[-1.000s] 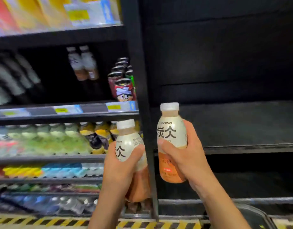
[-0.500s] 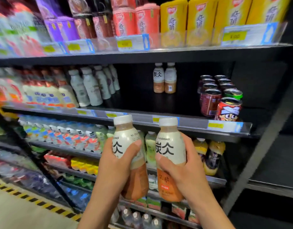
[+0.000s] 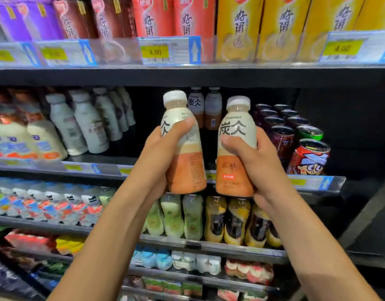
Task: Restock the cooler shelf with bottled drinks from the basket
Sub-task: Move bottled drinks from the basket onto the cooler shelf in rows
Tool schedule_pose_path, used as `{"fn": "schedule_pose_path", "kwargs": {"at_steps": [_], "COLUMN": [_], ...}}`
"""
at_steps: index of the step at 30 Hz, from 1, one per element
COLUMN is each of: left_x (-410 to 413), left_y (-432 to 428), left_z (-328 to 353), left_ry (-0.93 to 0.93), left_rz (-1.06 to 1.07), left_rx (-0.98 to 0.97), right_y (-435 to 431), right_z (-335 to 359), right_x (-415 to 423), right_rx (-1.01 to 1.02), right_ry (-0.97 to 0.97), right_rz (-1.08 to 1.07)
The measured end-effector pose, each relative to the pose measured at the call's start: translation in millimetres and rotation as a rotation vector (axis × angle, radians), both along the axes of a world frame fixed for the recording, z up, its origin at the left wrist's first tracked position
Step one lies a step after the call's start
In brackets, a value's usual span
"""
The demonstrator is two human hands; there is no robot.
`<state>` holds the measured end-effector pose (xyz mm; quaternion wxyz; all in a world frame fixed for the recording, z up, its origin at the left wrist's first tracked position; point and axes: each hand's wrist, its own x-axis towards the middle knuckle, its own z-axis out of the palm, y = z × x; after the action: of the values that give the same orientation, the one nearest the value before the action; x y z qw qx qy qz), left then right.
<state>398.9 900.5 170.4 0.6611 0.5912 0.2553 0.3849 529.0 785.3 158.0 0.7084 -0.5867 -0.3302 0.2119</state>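
Note:
My left hand (image 3: 159,153) grips a white-capped bottle with a cream and orange label (image 3: 184,153), held upright in front of the cooler. My right hand (image 3: 254,161) grips a second, matching bottle (image 3: 235,148) just to its right. Both bottles are raised before a dark gap on the middle shelf (image 3: 113,158). At the back of that gap stand two bottles of the same kind (image 3: 205,109). The basket is out of view.
White milk bottles (image 3: 89,120) stand left of the gap and dark cans (image 3: 282,131) with a red cartoon can (image 3: 308,157) to its right. Cartons (image 3: 237,25) fill the shelf above. Green and yellow bottles (image 3: 208,220) line the shelf below.
The view has swung left and up from an empty dark bay to the stocked cooler. Both hands have lifted their bottles from the lower shelves up to the middle shelf's gap.

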Motion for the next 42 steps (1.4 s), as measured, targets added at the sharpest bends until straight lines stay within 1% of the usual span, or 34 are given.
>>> {"fn": "schedule_pose_path", "kwargs": {"at_steps": [4,7,10,12,15,17,20,24,29,32,36,40,42], "left_x": [34,62,88,100,112,120,130,142,158,165,173,177,180], "left_y": [44,76,107,126,157,172,186,201,213,220,232,244,252], "left_z": [3,3,0,-5,-18,-25,-31,-42,-46,-47,-48,-50,-54], "left_ry": [0.084,0.075,0.008,0.031,0.089,0.135,0.184,0.197,0.249,0.299,0.327,0.353,0.355], "left_rz": [-0.023,0.007,0.065,0.074,0.042,0.034,0.077,0.086,0.073,0.058,0.056,0.051,0.057], "left_rx": [-0.029,-0.07,-0.046,0.044,0.208,0.291,0.305,0.359,0.444,0.481,0.468,0.413,0.409], "right_y": [29,56,90,109,125,133,149,167,185,191,201,212,214], "right_z": [12,12,13,12,10,7,3,-3,-6,-9,-12,-11,-10], "right_x": [26,45,64,78,93,103,118,138,162,175,190,200,204], "right_rx": [-0.073,-0.1,-0.077,-0.145,-0.242,-0.269,-0.299,-0.373,-0.412,-0.447,-0.478,-0.53,-0.542], "right_ry": [0.112,0.127,0.038,-0.058,-0.184,-0.218,-0.249,-0.304,-0.279,-0.303,-0.335,-0.391,-0.386], "right_rz": [-0.025,-0.094,-0.215,-0.299,-0.346,-0.353,-0.339,-0.352,-0.384,-0.4,-0.414,-0.424,-0.431]}}
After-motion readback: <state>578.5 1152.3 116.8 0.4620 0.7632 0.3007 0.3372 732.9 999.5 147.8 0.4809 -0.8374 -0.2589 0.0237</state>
